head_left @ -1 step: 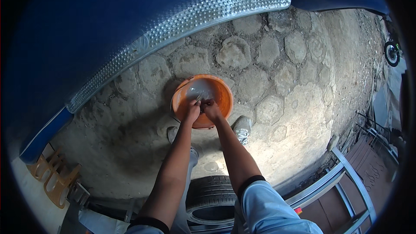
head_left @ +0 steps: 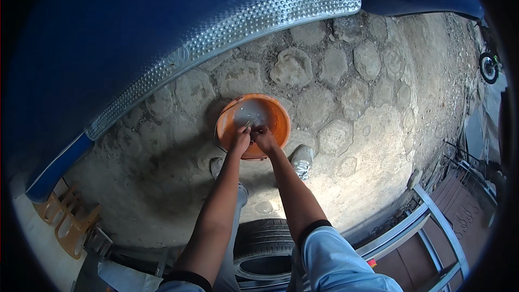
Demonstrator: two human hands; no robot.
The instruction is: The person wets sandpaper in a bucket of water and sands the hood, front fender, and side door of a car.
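An orange bucket [head_left: 285,124] with greyish, cloudy water [head_left: 251,110] in it stands on the stone paving between my feet. Both forearms reach down over its near rim. Inside the bucket my left hand [head_left: 241,139] is closed, with a small, thin, pale thing [head_left: 247,123] showing at its fingertips. Close against it, my right hand [head_left: 264,138] has its fingers curled in, and what they hold is hidden. A dark patch shows between the two hands, too small to name.
A blue vehicle [head_left: 108,38] with a dimpled metal side step [head_left: 270,8] spans the far side. Behind me are a tyre [head_left: 265,238] and a metal frame [head_left: 432,205]. A tan plastic chair [head_left: 70,227] lies at the lower left; a wheel [head_left: 488,68] shows far right.
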